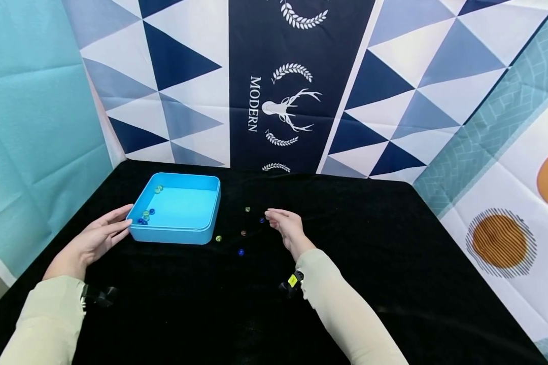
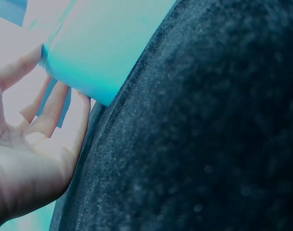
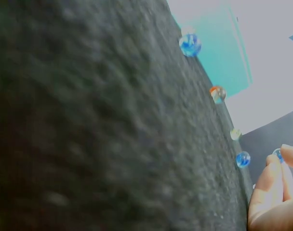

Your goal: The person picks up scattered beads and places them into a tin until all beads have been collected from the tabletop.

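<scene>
Right wrist view, lower right: the right hand (image 3: 274,199) pinches one glassy, bluish marble (image 3: 277,154) between thumb and finger, a narrow grip. Just beside it, one blue marble (image 1: 262,220) sits on the black-covered worktop (image 1: 370,243), right of centre in the head view. Leftward from there, four more lie apart on the cloth: two yellow-green marbles (image 1: 247,209), one orange-brown marble (image 1: 243,233) and a second blue one (image 1: 241,252) lowest of the group. That makes five loose on the worktop, plus the one held.

Left of centre in the head view stands one light-blue square box (image 1: 173,234), open at the top. Along its left side inside lie three blue marbles (image 1: 152,211) and some yellow-green ones (image 1: 158,189), too tightly clustered to count surely.

At the box's near left corner, the left hand (image 1: 93,241) touches the outer wall with thumb and fingertips, its fingers spread wide.

Two pale sleeves (image 1: 347,304) enter from the bottom edge, each with one dark wrist device (image 1: 99,295). Patterned hangings (image 1: 297,116) fill the upper frame, one printed MODERN beside a stag's head.
</scene>
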Motion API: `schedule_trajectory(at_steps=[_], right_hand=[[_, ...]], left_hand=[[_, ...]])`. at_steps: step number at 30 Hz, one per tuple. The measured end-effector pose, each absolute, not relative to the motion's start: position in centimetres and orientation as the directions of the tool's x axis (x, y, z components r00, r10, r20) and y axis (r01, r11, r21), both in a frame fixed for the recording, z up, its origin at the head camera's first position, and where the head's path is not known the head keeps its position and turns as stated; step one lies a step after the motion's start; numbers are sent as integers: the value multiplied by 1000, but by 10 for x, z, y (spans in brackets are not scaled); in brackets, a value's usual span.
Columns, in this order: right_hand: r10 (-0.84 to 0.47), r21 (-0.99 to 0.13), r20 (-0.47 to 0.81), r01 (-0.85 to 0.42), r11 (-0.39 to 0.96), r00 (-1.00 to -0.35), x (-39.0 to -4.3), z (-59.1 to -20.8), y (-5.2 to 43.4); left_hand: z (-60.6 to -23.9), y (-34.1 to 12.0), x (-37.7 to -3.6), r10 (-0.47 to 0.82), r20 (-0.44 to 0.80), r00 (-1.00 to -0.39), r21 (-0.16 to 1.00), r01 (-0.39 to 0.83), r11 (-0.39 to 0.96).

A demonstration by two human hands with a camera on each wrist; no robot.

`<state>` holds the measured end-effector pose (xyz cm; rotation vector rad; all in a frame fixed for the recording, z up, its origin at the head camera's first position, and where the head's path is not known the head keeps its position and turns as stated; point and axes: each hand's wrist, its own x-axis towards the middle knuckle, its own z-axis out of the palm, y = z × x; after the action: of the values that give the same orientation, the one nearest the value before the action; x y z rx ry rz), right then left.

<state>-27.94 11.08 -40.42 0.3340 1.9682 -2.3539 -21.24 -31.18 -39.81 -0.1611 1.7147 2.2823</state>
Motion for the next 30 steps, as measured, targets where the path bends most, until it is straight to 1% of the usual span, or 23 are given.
schedule_trajectory(at_steps=[6,13,18,30], right_hand=[[72,-958,-211,192,-212,-975,-266,-399,106],[26,-960,-187,177,-216,-982,-254,-395,100],[11,-962,-159,152,-228,-987,-248,-395,93],[-24,-958,-144,146,-245,-989,-237,-394,78]], left_hand=[[-398,-312,-212,161,-258,-953,919,-293,-263],[-397,-312,-211,166,-249,-954,921,-287,-263],[-397,-312,-212,177,-247,-953,920,-288,-266],[-396,-312,-213,175,-258,-950,914,-299,-273]])
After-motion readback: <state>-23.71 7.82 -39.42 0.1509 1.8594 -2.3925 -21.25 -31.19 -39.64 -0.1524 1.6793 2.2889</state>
